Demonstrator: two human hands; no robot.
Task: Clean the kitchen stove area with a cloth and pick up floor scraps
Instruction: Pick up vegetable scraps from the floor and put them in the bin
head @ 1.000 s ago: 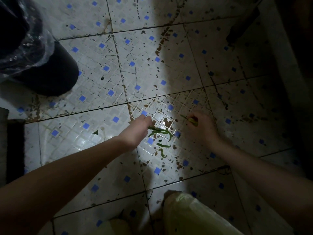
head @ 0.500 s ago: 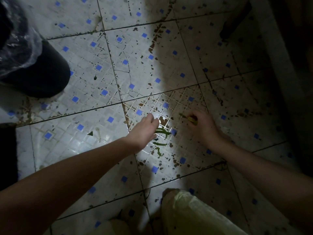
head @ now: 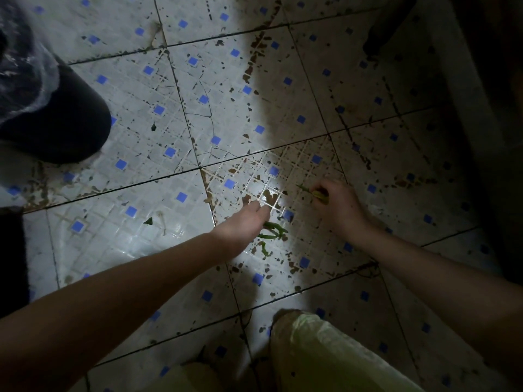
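Note:
Several green vegetable scraps lie on the dirty white floor tiles in a patch of light. My left hand reaches down to them, its fingertips on the topmost strands; whether it grips them is hidden under the hand. My right hand is further right on the floor and pinches a thin green and yellow scrap between its fingers. A small dark green bit lies alone to the left, another further up.
A dark bin with a clear plastic liner stands at the upper left. A pale green bag sits at the bottom, near me. A dark leg or pole stands at the upper right beside a shadowed wall.
My left hand has slid down over the green strands and now covers part of them. My right hand keeps its scrap and stays in place. The view has shifted slightly.

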